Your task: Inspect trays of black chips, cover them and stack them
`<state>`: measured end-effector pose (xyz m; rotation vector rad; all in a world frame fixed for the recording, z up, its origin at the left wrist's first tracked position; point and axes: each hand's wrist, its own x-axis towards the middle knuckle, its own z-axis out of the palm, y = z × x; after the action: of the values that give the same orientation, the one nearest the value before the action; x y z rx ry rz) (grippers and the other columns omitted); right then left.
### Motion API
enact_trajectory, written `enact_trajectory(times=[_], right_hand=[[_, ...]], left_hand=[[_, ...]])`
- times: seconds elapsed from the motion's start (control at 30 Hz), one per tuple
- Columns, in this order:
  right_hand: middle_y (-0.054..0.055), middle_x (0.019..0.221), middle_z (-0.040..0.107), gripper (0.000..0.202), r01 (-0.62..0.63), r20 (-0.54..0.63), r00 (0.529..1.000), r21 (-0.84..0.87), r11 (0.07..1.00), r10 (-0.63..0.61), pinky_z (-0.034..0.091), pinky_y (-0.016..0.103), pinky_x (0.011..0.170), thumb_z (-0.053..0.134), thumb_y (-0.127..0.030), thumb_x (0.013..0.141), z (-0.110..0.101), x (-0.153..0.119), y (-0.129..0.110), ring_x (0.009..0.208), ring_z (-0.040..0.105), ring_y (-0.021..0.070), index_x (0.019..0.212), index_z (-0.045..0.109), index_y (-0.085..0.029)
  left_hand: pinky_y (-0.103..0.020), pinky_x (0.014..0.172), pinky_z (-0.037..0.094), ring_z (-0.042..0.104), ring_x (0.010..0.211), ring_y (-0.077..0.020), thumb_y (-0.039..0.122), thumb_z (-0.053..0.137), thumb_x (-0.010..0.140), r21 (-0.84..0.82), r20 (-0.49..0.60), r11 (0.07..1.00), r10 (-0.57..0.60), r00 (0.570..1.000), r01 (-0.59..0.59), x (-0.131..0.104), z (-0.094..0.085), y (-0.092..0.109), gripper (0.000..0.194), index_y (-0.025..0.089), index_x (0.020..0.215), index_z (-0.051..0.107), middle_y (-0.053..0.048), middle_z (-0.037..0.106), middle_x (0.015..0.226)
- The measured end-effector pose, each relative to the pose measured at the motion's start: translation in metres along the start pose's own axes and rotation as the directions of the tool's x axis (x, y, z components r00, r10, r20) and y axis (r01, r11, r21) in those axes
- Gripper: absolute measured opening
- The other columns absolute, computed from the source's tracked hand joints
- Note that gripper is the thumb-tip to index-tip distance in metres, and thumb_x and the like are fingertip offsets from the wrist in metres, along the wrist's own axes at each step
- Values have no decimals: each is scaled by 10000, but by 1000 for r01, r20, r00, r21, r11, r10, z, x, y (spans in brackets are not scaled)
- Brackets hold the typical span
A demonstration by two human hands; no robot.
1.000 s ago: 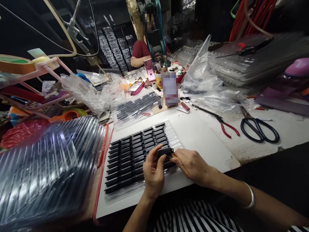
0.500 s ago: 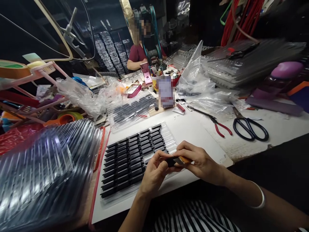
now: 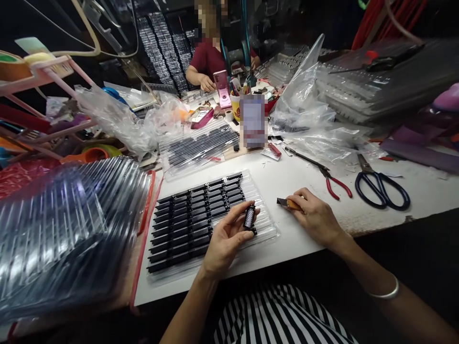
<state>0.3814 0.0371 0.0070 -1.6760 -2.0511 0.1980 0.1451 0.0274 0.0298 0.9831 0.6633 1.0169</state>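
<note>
My left hand (image 3: 227,234) grips a small black plastic part (image 3: 249,217) with a row of light, comb-like lines, held between thumb and fingers over the tray's right side. To the right, my right hand (image 3: 315,215) is closed around a utility knife (image 3: 289,204) with an orange handle; its short dark blade points left, apart from the black part. Beneath the left hand lies a clear plastic tray (image 3: 267,224). Rows of similar black parts (image 3: 190,224) fill its left and middle; the ridged right side shows bare plastic.
Red-handled pliers (image 3: 333,181) and dark-handled scissors (image 3: 382,188) lie at the right. A stack of clear trays (image 3: 71,229) stands at the left. Behind are another filled tray (image 3: 201,145), a propped phone (image 3: 253,122) and plastic bags (image 3: 301,105). A co-worker (image 3: 208,62) sits opposite.
My hands have moved apart. The knife has come away from the black part to the right, and the left hand has turned the part so its lined face shows. The view has shifted slightly.
</note>
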Motion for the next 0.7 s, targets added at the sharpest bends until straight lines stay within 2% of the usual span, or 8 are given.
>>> enact_trajectory(times=[0.17, 0.3, 0.47, 0.57, 0.7], right_hand=[[38, 890, 572, 122, -4, -78, 997, -94, 996, -4, 403, 280, 551, 515, -182, 864, 9, -3, -2, 687, 564, 172, 927, 619, -186], [52, 890, 578, 123, -17, -86, 996, -80, 997, 10, 393, 291, 545, 507, -193, 873, 12, -4, -2, 695, 566, 188, 928, 618, -189], [116, 1002, 590, 279, 45, -96, 994, -53, 998, -50, 423, 376, 706, 548, -349, 879, -1, 0, 0, 853, 578, 256, 1082, 596, -164], [126, 1027, 598, 252, 76, -28, 997, -84, 994, -79, 393, 426, 785, 487, -313, 917, -16, 20, 2, 930, 566, 272, 1046, 630, -150], [113, 996, 604, 269, 90, 103, 991, -86, 992, -81, 431, 351, 757, 416, -139, 921, -21, 69, 10, 858, 582, 208, 1058, 648, -134]], left_hand=[[-394, 1082, 325, 480, 1233, -301, 155, 700, 730, -85, 42, 996, -32, 999, 36, 0, 1, 3, 512, 209, 1228, 589, -94, 513, 1363], [-393, 1081, 326, 480, 1233, -300, 161, 691, 739, -81, 36, 995, -53, 998, 56, -2, 1, 4, 499, 207, 1225, 591, -95, 519, 1360], [-374, 1088, 315, 460, 1253, -291, 184, 710, 735, -5, 31, 999, -51, 998, 51, -2, 1, 3, 520, 226, 1236, 580, -80, 502, 1380], [-361, 1086, 319, 444, 1270, -274, 161, 705, 740, 61, 16, 997, -41, 999, 40, -2, 1, 2, 522, 246, 1238, 574, -72, 492, 1391], [-374, 1068, 349, 456, 1261, -266, 148, 697, 746, 88, -15, 996, -21, 1000, 22, -2, 1, 0, 512, 268, 1227, 571, -73, 540, 1343]])
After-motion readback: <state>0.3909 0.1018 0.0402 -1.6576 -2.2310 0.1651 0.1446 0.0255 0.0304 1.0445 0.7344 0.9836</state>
